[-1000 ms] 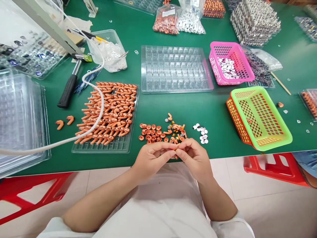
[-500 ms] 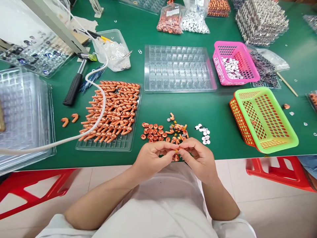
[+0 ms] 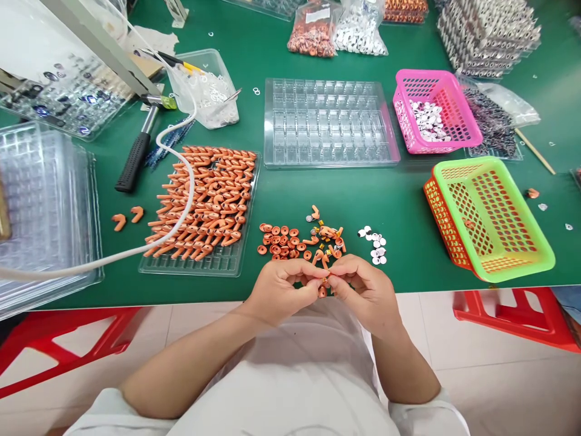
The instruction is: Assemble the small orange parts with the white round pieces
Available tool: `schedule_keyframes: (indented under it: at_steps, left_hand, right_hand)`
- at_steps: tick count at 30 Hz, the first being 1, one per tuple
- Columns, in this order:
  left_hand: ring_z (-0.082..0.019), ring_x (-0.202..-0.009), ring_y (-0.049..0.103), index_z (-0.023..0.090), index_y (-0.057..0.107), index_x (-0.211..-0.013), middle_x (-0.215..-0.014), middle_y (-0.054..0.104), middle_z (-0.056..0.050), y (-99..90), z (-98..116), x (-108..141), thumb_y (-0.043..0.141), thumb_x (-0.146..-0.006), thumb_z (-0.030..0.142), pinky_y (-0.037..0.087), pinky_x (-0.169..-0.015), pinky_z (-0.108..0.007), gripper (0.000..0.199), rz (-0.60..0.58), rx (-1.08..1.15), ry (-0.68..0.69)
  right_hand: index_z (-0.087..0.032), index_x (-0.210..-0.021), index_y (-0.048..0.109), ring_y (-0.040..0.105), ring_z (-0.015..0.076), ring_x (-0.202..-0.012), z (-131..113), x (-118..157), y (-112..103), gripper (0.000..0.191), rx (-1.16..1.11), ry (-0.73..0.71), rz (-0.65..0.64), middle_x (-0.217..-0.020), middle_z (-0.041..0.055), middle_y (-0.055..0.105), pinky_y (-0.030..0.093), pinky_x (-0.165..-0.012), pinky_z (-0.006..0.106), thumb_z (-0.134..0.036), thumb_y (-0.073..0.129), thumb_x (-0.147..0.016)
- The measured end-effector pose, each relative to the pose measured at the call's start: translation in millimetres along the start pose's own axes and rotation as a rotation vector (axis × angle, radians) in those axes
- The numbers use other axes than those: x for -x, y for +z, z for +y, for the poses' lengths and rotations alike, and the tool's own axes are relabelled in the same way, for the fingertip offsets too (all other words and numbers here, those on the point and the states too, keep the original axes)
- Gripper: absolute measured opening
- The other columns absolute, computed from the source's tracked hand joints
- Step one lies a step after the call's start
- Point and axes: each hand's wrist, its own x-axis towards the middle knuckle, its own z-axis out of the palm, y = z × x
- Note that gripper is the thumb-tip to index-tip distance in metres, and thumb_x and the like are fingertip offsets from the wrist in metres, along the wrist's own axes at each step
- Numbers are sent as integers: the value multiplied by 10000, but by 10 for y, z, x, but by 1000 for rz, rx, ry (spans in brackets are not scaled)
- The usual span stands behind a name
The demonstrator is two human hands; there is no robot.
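Note:
My left hand [image 3: 285, 290] and my right hand [image 3: 364, 295] meet at the table's front edge, thumbs and fingers pinched together around a small orange part that their fingertips mostly hide. Just beyond them lies a loose group of orange stem-shaped parts with gold and silver bits [image 3: 327, 232]. Round orange caps [image 3: 282, 240] are spread to the left of that group. White discs [image 3: 378, 245] lie to its right. Farther left, rows of orange stem parts [image 3: 209, 200] fill most of a clear tray [image 3: 218, 266].
An empty clear tray [image 3: 331, 123] lies mid-table. At right stand a pink basket [image 3: 405, 130] with white discs and a green basket [image 3: 542, 257] nested in an orange one. A hammer [image 3: 135, 160], a white cable [image 3: 192, 175] and stacked trays [image 3: 49, 200] are at left.
The view has shifted slightly, so the baskets appear a little farther right. My hands stay pinched together, with only small fingertip movement.

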Motion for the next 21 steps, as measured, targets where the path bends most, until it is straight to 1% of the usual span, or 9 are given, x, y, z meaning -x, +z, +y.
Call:
schedule_keyframes:
  at_steps: [5, 10, 13, 15, 17, 21]
  left_hand:
    - [-137, -550, 676, 136, 762, -716, -621, 727, -32, 19, 16, 8, 661, -652, 100, 552, -552, -218, 125, 34, -1, 2]
    - [-139, -543, 673, 135, 755, -700, -626, 727, -32, 31, 5, -30, 677, -631, 101, 560, -552, -228, 109, 60, 27, -19]
    - [-137, -548, 673, 138, 750, -715, -622, 720, -24, 22, -3, -61, 686, -639, 110, 567, -552, -229, 102, 58, 70, -43]
    - [-136, -544, 671, 137, 744, -716, -610, 712, -19, 9, 6, -77, 686, -649, 122, 571, -551, -232, 89, 68, 104, -62]
    - [-133, -543, 668, 134, 741, -717, -605, 712, -19, -2, 22, -86, 688, -650, 126, 567, -541, -225, 86, 90, 117, -69]
    - [-125, -543, 666, 131, 745, -717, -601, 718, -18, 13, 37, -98, 689, -643, 117, 545, -511, -196, 94, 139, 105, -45]
  right_hand:
    - [-251, -966, 637, 668, 147, -779, -25, 11, 5, 111, 6, -4, 1, -866, 12, 661, 570, -658, 277, -161, 610, -909]
    - [-247, -935, 642, 662, 161, -778, 9, -14, 40, 68, 24, -7, 51, -875, 23, 650, 575, -677, 297, -192, 621, -900]
    - [-259, -1001, 639, 657, 163, -784, 37, -12, 47, 104, 48, 3, 69, -914, 31, 648, 582, -702, 314, -216, 608, -912]
    - [-275, -1092, 618, 652, 165, -806, 38, 11, 42, 189, 116, -15, 83, -977, 38, 649, 579, -741, 332, -226, 614, -910]
    - [-283, -1144, 591, 642, 164, -798, 27, 48, 41, 259, 214, -62, 100, -1005, 40, 643, 572, -744, 339, -235, 637, -894]
    - [-286, -1119, 565, 631, 168, -747, 15, 120, 106, 302, 421, -195, 116, -915, 22, 652, 560, -672, 323, -251, 700, -851]
